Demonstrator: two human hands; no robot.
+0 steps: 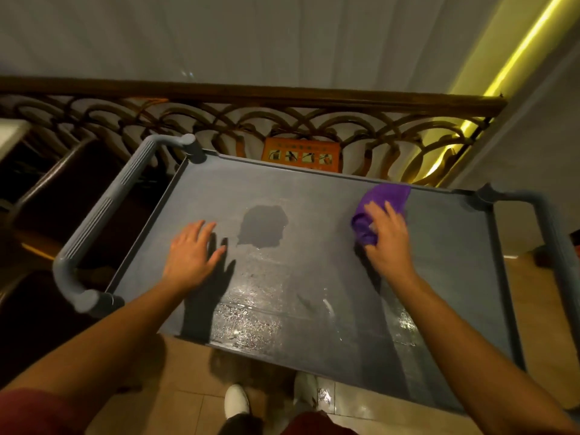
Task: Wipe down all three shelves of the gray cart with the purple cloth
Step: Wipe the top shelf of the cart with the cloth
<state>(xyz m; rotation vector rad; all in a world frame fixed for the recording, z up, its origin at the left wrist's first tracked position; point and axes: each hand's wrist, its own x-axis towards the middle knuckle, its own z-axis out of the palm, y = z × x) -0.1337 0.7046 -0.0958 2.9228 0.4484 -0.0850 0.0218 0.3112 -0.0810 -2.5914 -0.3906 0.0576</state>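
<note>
The crumpled purple cloth lies on the top shelf of the gray plastic cart, near its far rail and toward the right end. The right hand presses down on the near part of it, fingers spread over the bunched fabric and pointing away from the person and slightly left; most of the cloth shows beyond and to the left of the fingertips. The shelf's long axis runs from the ribbed gray handle at the left end to the matching one at the right, so the unwiped stretch lies mainly leftward and toward the person from the cloth.

The left hand holds nothing: it rests flat and open on the shelf, palm down, fingers loosely fanned, well apart from the cloth and nearer the left handle. It looks to be steadying the cart. Between the two hands sits a dark shadow patch, and the near half of the shelf glistens with wet streaks.

The right arm reaches far forward, close to straight, wrist low; the left arm is bent less far out. The right hand is plainly the one to carry the next stroke, probably a pull back along the right end or a sweep left along the far rail. The two lower shelves are hidden under the top one, so their state cannot be told.
</note>
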